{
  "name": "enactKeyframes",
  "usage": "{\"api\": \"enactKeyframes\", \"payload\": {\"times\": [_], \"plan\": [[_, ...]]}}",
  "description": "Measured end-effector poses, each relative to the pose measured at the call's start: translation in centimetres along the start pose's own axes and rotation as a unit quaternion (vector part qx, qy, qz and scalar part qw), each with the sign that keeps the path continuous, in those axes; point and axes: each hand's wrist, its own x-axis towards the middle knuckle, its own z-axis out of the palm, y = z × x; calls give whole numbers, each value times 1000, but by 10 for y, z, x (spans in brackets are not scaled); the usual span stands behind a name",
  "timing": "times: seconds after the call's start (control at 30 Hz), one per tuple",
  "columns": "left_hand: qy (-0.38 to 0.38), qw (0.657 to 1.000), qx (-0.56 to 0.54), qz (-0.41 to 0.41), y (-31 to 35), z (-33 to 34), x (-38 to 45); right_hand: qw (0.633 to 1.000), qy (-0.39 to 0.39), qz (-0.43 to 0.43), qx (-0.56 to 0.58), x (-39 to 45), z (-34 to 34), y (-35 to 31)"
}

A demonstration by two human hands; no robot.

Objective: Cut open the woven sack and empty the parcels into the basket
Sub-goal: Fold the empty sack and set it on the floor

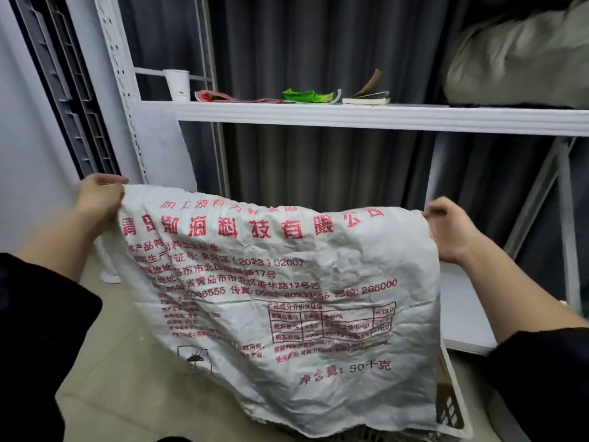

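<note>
Head view, what is nearest to the camera?

— Two dark sleeves at the bottom corners, and between them the woven sack [280, 301]. It is white-grey, very wrinkled, hanging flat like a sheet. Red Chinese print covers it: a big headline on top, address lines, a small table, and "50" with characters near the bottom. The lower edge looks frayed.

— Who holds it, and how?

— Left hand [97, 196] grips the upper left corner, fingers curled over the edge. Right hand [452, 231] pinches the upper right corner, the thumb on top. The sack hangs down between them, over the basket [454, 406], of which only a white rim and dark wall show at the lower right. The inside is hidden, so I cannot tell about parcels.

— And behind?

— Beige floor tiles, then a white metal shelf [350, 118]. On it stand a white cup [177, 84], a red packet [216, 97], a green packet [309, 96] and a greyish bundle [522, 55]. Dark curtains [302, 43] hang at the back.
</note>
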Motion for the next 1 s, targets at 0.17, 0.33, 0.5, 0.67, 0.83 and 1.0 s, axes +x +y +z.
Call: {"api": "enactKeyframes", "payload": {"times": [0.17, 0.33, 0.5, 0.67, 0.83, 1.0], "plan": [[-18, 997, -69, -8, 4, 4, 3, 984, 63, -1, -165, 7, 18, -6], [82, 990, -117, -17, -8, -7, 11, 922, 293, -252, -15, 19, 9, -4], [134, 982, -117, -60, -9, -4, 6, 867, 407, -285, 45, 29, 18, 1], [89, 992, -86, -32, -4, -8, 5, 908, 370, -195, -39, 25, 10, -3], [-18, 996, -84, 3, 19, 3, 5, 983, 19, -98, -157, 11, 11, -18], [-70, 996, 47, 30, 17, -5, 11, 873, -28, -94, -478, 13, 8, -19]]}}
